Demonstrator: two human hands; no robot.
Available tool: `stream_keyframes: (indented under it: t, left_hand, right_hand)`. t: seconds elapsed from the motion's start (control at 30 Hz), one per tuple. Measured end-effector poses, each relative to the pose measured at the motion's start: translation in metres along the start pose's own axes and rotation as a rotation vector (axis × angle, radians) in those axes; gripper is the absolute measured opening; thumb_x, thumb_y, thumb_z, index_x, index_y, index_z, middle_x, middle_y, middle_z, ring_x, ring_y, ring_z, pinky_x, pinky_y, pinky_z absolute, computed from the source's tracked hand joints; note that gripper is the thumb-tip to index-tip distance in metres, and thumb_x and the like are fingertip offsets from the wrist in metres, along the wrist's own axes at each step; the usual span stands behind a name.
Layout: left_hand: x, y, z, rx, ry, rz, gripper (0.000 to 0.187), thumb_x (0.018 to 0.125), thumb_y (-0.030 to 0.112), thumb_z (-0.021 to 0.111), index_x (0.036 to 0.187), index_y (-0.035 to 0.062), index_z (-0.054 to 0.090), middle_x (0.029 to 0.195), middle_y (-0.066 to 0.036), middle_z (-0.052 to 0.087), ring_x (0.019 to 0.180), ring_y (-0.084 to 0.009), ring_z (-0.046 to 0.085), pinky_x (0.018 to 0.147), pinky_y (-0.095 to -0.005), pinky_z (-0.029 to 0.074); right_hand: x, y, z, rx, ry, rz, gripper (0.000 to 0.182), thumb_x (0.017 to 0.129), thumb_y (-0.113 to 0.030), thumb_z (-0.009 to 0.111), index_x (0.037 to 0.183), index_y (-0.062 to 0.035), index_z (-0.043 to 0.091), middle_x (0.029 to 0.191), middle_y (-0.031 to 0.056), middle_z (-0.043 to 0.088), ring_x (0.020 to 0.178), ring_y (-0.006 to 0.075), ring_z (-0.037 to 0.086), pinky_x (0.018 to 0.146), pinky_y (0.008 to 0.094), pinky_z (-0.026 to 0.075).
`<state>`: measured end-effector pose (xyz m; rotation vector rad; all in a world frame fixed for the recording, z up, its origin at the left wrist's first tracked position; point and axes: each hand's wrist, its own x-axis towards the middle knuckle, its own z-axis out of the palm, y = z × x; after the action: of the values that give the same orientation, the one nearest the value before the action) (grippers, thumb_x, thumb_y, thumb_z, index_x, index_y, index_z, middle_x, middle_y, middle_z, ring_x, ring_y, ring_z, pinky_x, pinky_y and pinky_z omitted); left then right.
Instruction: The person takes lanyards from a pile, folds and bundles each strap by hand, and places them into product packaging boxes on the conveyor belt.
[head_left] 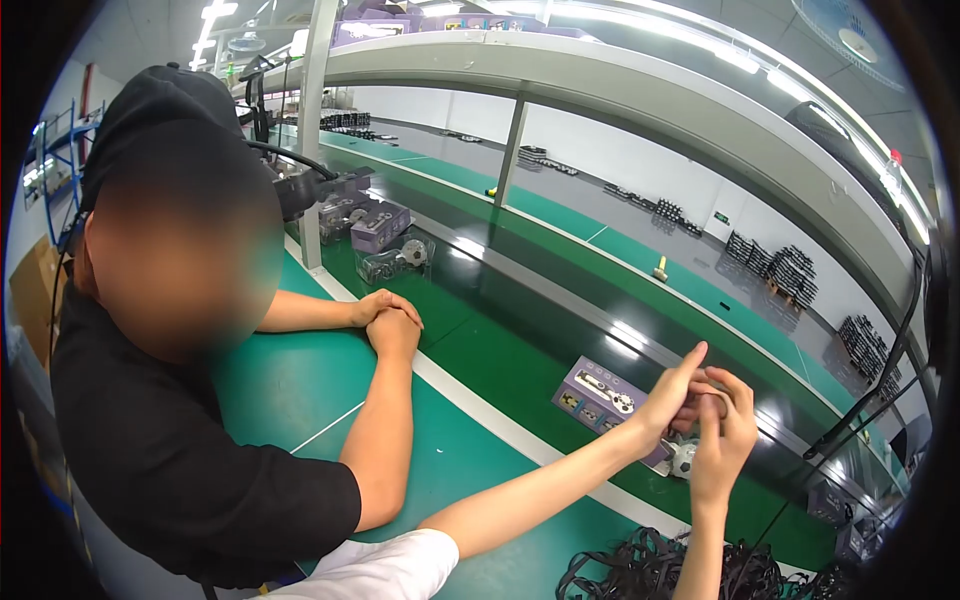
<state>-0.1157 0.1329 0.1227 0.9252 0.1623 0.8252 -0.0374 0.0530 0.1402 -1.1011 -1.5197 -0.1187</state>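
My left hand [668, 402] reaches out from a white sleeve, thumb stretched up and apart from the fingers, whose tips are partly covered. Against those fingertips is my right hand [727, 432], its fingers curled inward. Whether anything small sits between the hands cannot be made out. Just behind them on the green belt lies a purple printed box [598, 388]. A white-and-black ball-shaped item [684, 460] shows beneath my hands. Below my right forearm is a heap of black straps [640, 568].
A co-worker in a black shirt [190, 480] sits at my left, hands [390, 318] together on the green tabletop [290, 400]. Farther along the belt are a clear package [395, 262] and purple boxes [380, 226]. A metal post [312, 140] and overhead shelf [640, 90] frame the line.
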Motion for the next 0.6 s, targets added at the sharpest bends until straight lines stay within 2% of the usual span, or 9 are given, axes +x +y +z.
stream_keyframes:
  t: [0.03,0.13,0.2,0.37,0.4,0.43,0.53,0.57,0.6]
  left_hand:
    - [0.005,-0.007,-0.006,-0.079,0.062,0.097,0.044,0.094,0.052,0.045,0.073,0.0141,0.05,0.062,0.005,0.042,0.052,-0.0049,0.039,0.045,-0.021,0.029]
    - [0.0,0.003,-0.013,-0.244,0.147,0.188,0.034,0.091,0.036,0.058,0.069,0.014,0.044,0.068,0.004,0.045,0.057,-0.0064,0.042,0.05,-0.0224,0.034]
    - [-0.007,0.015,-0.014,-0.275,0.207,0.232,0.029,0.09,0.028,0.06,0.071,0.0132,0.044,0.065,0.003,0.042,0.057,-0.0074,0.039,0.051,-0.0233,0.033]
    - [-0.004,0.028,-0.039,-0.423,0.263,0.318,0.041,0.092,0.027,0.06,0.064,0.0146,0.032,0.052,0.003,0.031,0.051,-0.0098,0.035,0.049,-0.0257,0.032]
    - [-0.007,0.033,-0.039,-0.446,0.263,0.324,0.043,0.092,0.027,0.06,0.063,0.015,0.03,0.05,0.003,0.03,0.05,-0.0103,0.034,0.049,-0.0261,0.032]
    - [-0.01,0.037,-0.034,-0.402,0.292,0.335,0.048,0.094,0.037,0.054,0.061,0.0153,0.028,0.049,0.003,0.026,0.046,-0.011,0.031,0.047,-0.0268,0.03]
    - [-0.028,0.049,-0.029,-0.598,0.098,0.306,0.053,0.094,0.051,0.045,0.06,0.0148,0.027,0.049,0.003,0.024,0.044,-0.0107,0.028,0.044,-0.0263,0.026]
    - [-0.029,0.05,-0.031,-0.584,0.05,0.297,0.057,0.093,0.06,0.037,0.059,0.0146,0.027,0.049,0.003,0.022,0.042,-0.0101,0.024,0.042,-0.0259,0.022]
    - [-0.032,0.052,-0.03,-0.639,-0.012,0.287,0.053,0.095,0.052,0.04,0.06,0.014,0.027,0.05,0.003,0.022,0.043,-0.0094,0.022,0.041,-0.0258,0.019]
  right_hand:
    - [-0.002,0.002,0.004,-0.242,-0.004,-0.19,0.015,0.078,-0.002,0.06,0.09,0.0013,0.067,0.104,0.013,0.058,0.093,0.0259,0.056,0.076,0.0339,0.046]
    - [-0.012,0.001,0.019,-0.267,-0.104,-0.181,0.024,0.071,-0.001,0.064,0.095,0.0002,0.067,0.101,0.0129,0.058,0.096,0.0304,0.054,0.083,0.0384,0.045]
    - [-0.014,0.0,0.03,-0.308,-0.142,-0.307,0.028,0.072,-0.003,0.064,0.1,0.0004,0.066,0.105,0.0138,0.058,0.1,0.0327,0.054,0.087,0.042,0.044]
    - [-0.018,-0.01,0.047,-0.393,-0.213,-0.437,0.026,0.077,-0.005,0.061,0.101,0.0015,0.065,0.107,0.0152,0.057,0.1,0.0325,0.054,0.086,0.0417,0.044]
    - [-0.022,-0.006,0.049,-0.322,-0.174,-0.364,0.025,0.077,-0.006,0.06,0.1,0.0016,0.064,0.106,0.0157,0.056,0.099,0.0318,0.054,0.086,0.0408,0.044]
    - [-0.027,-0.002,0.05,-0.252,-0.136,-0.291,0.024,0.077,-0.006,0.06,0.1,0.0017,0.064,0.105,0.0162,0.055,0.098,0.0312,0.054,0.085,0.04,0.044]
    - [-0.029,-0.001,0.058,-0.008,0.047,-0.031,0.029,0.078,-0.009,0.064,0.102,0.0007,0.053,0.102,0.0146,0.052,0.095,0.0249,0.053,0.078,0.032,0.043]
    - [-0.026,-0.004,0.062,0.001,0.069,-0.019,0.031,0.078,-0.01,0.066,0.103,0.0005,0.051,0.097,0.0129,0.054,0.088,0.0213,0.054,0.073,0.03,0.043]
    - [-0.022,-0.009,0.067,0.018,0.097,-0.007,0.033,0.079,-0.011,0.067,0.104,0.0004,0.05,0.091,0.0112,0.057,0.081,0.0177,0.056,0.067,0.028,0.044]
